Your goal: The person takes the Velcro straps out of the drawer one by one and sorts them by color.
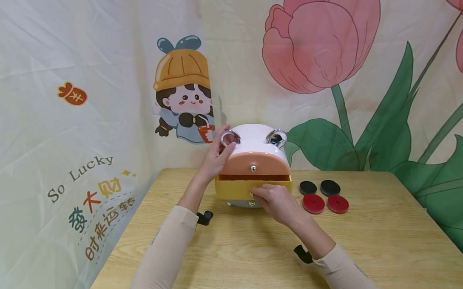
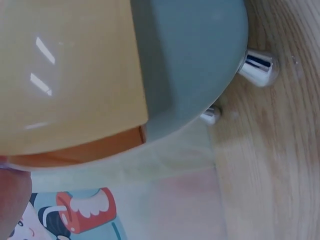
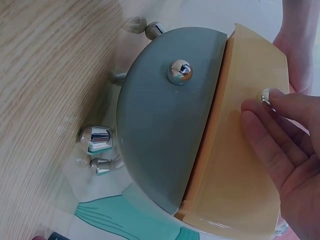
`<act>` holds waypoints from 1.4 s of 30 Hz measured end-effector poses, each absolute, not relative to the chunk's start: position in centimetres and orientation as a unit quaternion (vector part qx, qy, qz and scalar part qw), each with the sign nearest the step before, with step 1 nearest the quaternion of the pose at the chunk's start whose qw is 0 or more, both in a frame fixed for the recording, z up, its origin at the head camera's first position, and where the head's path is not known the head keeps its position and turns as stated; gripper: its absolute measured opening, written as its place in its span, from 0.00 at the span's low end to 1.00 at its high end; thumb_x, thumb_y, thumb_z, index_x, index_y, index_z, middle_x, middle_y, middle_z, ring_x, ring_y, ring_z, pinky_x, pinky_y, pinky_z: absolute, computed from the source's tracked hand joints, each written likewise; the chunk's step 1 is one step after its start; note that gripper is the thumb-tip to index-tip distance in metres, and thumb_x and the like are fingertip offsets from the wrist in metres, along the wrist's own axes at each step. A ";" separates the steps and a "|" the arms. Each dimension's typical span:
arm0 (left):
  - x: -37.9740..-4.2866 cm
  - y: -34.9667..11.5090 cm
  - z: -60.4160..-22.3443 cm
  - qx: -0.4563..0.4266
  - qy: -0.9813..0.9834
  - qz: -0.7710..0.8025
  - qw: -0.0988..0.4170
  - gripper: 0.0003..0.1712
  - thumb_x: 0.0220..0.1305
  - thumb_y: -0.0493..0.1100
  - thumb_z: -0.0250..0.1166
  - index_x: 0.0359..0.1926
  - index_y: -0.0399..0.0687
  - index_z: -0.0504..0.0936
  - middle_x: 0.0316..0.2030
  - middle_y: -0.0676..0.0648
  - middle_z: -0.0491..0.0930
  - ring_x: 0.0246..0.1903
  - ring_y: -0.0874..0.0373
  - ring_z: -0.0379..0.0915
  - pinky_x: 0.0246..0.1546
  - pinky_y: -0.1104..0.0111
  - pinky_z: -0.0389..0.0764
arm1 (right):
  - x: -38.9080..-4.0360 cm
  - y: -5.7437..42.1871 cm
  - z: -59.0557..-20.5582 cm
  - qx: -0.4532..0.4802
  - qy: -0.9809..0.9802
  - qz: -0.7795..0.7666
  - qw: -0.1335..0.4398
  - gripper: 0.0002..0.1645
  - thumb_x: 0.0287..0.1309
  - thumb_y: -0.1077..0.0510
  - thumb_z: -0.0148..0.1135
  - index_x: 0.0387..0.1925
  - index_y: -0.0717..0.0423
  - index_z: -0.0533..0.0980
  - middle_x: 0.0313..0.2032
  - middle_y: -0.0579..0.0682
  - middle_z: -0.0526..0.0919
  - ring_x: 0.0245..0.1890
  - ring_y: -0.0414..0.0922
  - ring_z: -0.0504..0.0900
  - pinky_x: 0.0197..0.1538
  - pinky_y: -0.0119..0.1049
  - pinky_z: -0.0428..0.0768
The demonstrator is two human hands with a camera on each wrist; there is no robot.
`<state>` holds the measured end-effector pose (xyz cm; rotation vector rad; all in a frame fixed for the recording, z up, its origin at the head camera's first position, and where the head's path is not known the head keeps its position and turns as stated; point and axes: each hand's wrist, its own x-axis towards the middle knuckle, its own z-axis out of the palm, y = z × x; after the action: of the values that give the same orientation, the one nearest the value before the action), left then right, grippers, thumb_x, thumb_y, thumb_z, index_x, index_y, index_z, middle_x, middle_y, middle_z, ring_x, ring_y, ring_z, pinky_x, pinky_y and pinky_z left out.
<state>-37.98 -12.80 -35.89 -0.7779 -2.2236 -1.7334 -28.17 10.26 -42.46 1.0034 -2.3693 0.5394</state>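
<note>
A small rounded drawer box (image 1: 259, 139) with a white top, two chrome ring ears and stacked drawers stands on the table. Its yellow drawer (image 1: 233, 190) is pulled part way out, between a closed orange drawer (image 1: 240, 163) above and a closed grey-blue drawer (image 3: 165, 120) below. With thumb and fingers my right hand (image 1: 275, 202) pinches the yellow drawer's chrome knob (image 3: 265, 96). My left hand (image 1: 213, 158) grips the upper left side of the box by the left ring ear (image 1: 230, 138); its far fingers are partly hidden. The left wrist view shows the drawer's side from below.
Two black discs (image 1: 308, 187) and two red discs (image 1: 313, 203) lie on the wooden table (image 1: 235, 255) right of the box. Chrome feet (image 3: 96, 139) hold the box up. A printed cloth (image 1: 236, 76) hangs close behind the table.
</note>
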 end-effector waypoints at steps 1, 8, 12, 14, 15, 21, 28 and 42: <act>-37.7 -12.7 -35.8 -0.264 -0.756 -0.589 0.110 0.34 0.79 0.41 0.56 0.80 0.59 0.56 0.75 0.39 0.61 0.68 0.42 0.67 0.73 0.48 0.67 | -28.2 10.3 -42.5 0.367 -0.873 0.200 0.252 0.15 0.61 0.63 0.74 0.50 0.51 0.88 0.32 0.45 0.89 0.29 0.38 0.82 0.36 0.28 0.84; -37.2 -12.5 -35.8 -0.263 -0.745 -0.599 0.127 0.34 0.80 0.42 0.55 0.80 0.58 0.57 0.74 0.36 0.63 0.71 0.41 0.65 0.74 0.46 0.65 | -28.1 10.4 -42.5 0.354 -0.888 0.195 0.220 0.25 0.60 0.60 0.76 0.60 0.51 0.84 0.38 0.46 0.88 0.36 0.40 0.86 0.43 0.33 0.87; -37.4 -12.4 -36.1 -0.264 -0.741 -0.601 0.139 0.33 0.80 0.41 0.55 0.80 0.57 0.58 0.72 0.36 0.65 0.68 0.42 0.68 0.72 0.47 0.67 | -28.1 10.3 -42.7 0.345 -0.896 0.193 0.204 0.28 0.61 0.59 0.75 0.63 0.51 0.82 0.40 0.47 0.88 0.37 0.41 0.86 0.44 0.34 0.87; -37.4 -12.3 -36.2 -0.264 -0.738 -0.604 0.147 0.32 0.79 0.40 0.55 0.79 0.56 0.60 0.70 0.36 0.67 0.66 0.43 0.69 0.71 0.49 0.69 | -28.0 10.3 -42.7 0.341 -0.898 0.195 0.197 0.29 0.61 0.58 0.75 0.64 0.51 0.81 0.41 0.47 0.87 0.37 0.41 0.86 0.43 0.35 0.87; -37.4 -12.2 -36.3 -0.264 -0.735 -0.606 0.152 0.32 0.79 0.39 0.55 0.79 0.56 0.60 0.69 0.36 0.68 0.65 0.43 0.70 0.70 0.49 0.69 | -28.0 10.3 -42.7 0.339 -0.900 0.196 0.193 0.29 0.61 0.57 0.75 0.64 0.51 0.81 0.42 0.48 0.87 0.37 0.41 0.86 0.43 0.35 0.87; -37.4 -11.9 -36.5 -0.260 -0.723 -0.614 0.180 0.29 0.78 0.36 0.55 0.76 0.53 0.64 0.64 0.36 0.72 0.63 0.44 0.71 0.71 0.48 0.68 | -28.0 10.3 -42.5 0.332 -0.906 0.191 0.182 0.31 0.62 0.53 0.75 0.66 0.51 0.79 0.44 0.48 0.86 0.38 0.41 0.83 0.44 0.37 0.86; -37.3 -11.6 -36.6 -0.249 -0.723 -0.612 0.202 0.28 0.78 0.36 0.55 0.75 0.53 0.67 0.67 0.38 0.72 0.64 0.42 0.72 0.72 0.45 0.68 | -28.2 10.3 -42.6 0.323 -0.910 0.193 0.172 0.34 0.62 0.51 0.74 0.68 0.51 0.77 0.49 0.49 0.85 0.41 0.42 0.82 0.48 0.38 0.85; -37.8 -11.5 -37.0 -0.235 -0.728 -0.605 0.221 0.26 0.80 0.42 0.55 0.75 0.54 0.68 0.71 0.41 0.71 0.63 0.43 0.74 0.70 0.45 0.71 | -28.5 10.4 -42.9 0.318 -0.911 0.202 0.170 0.35 0.62 0.52 0.75 0.69 0.50 0.76 0.52 0.50 0.85 0.44 0.43 0.83 0.52 0.40 0.86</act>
<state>-37.81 -11.53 -37.01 -0.6507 -2.0109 -1.6723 -28.47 10.40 -42.88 0.9040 -2.5871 0.5739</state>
